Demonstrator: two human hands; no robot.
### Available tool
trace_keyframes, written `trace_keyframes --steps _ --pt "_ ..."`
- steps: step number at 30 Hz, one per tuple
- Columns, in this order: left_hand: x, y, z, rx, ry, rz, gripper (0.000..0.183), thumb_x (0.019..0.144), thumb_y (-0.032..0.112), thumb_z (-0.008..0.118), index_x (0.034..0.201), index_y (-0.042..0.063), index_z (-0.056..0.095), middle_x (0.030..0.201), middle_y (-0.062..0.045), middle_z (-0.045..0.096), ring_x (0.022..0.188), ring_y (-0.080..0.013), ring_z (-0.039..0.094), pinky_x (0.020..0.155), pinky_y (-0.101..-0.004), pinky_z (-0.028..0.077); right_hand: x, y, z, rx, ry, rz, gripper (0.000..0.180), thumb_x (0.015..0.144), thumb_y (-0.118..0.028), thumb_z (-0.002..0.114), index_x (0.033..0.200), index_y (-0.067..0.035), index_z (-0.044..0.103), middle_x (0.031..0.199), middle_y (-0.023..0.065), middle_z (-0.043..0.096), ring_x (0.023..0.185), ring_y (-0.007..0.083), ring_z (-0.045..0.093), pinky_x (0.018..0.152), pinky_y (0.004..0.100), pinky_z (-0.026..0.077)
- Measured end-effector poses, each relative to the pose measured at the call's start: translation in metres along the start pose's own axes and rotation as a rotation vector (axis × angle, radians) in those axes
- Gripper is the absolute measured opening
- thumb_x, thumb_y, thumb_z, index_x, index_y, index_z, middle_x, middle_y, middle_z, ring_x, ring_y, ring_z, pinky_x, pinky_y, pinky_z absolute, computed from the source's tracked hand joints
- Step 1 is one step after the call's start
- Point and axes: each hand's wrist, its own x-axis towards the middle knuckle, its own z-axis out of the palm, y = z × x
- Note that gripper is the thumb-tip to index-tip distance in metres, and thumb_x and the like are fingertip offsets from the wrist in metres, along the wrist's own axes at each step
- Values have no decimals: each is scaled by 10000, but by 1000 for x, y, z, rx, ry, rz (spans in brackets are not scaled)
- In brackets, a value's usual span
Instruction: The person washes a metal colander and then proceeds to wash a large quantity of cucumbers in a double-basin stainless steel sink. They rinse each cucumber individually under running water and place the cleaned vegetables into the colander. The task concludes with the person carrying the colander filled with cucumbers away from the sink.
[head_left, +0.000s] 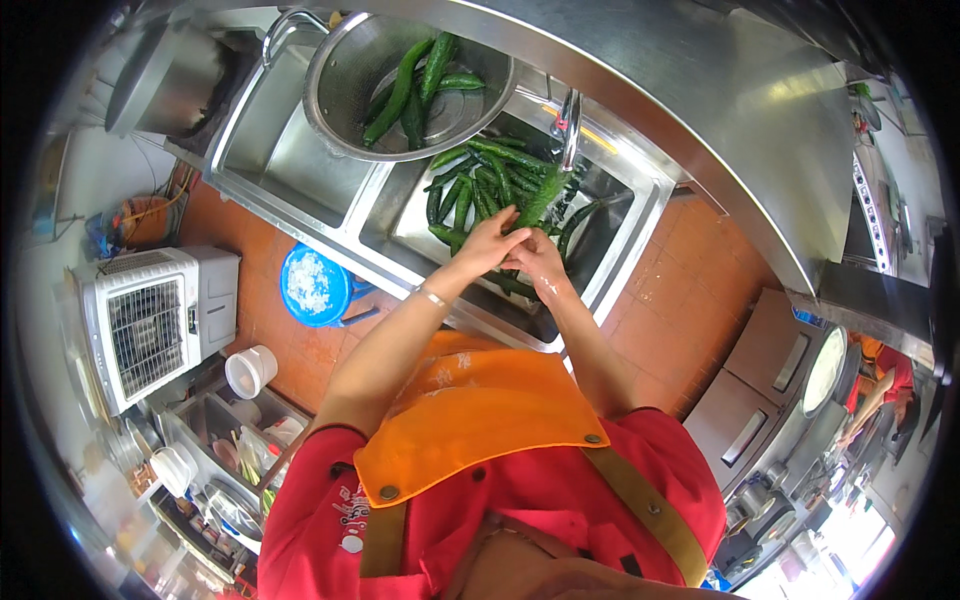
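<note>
My left hand (490, 241) and my right hand (538, 259) meet over the right sink basin (397, 202). Between them they hold a green cucumber (543, 199), its far end pointing up under the metal faucet (573, 127). Water appears to run over it. Many more cucumbers (465, 199) lie in the basin beneath and around my hands. A large metal pot (319, 112) rests across the sink at the upper left, with several cucumbers (400, 94) inside. My fingers partly hide the near end of the held cucumber.
The left basin (292, 150) adjoins at the pot's side. A blue stool (341, 289), a white bucket (251, 371) and an air cooler (161, 322) stand at left. A steel shelf (720, 127) overhangs the right side. Another person (877, 375) works far right.
</note>
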Motion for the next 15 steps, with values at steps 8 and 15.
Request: trace_keyframes --steps 8,15 --pt "9 10 8 267 138 199 379 928 292 590 1082 -51 537 920 -266 638 835 -443 612 741 -446 488 9 -76 -42 -192 339 -212 468 899 -271 661 1220 19 482 978 117 614 852 194 631 764 317 539" --pt "-4 49 13 -287 -290 -510 589 924 635 429 763 71 486 537 2 421 406 -130 417 372 -286 344 79 -80 -29 521 151 -293 231 968 -257 554 864 -52 525 649 37 462 562 154 480 504 325 450"
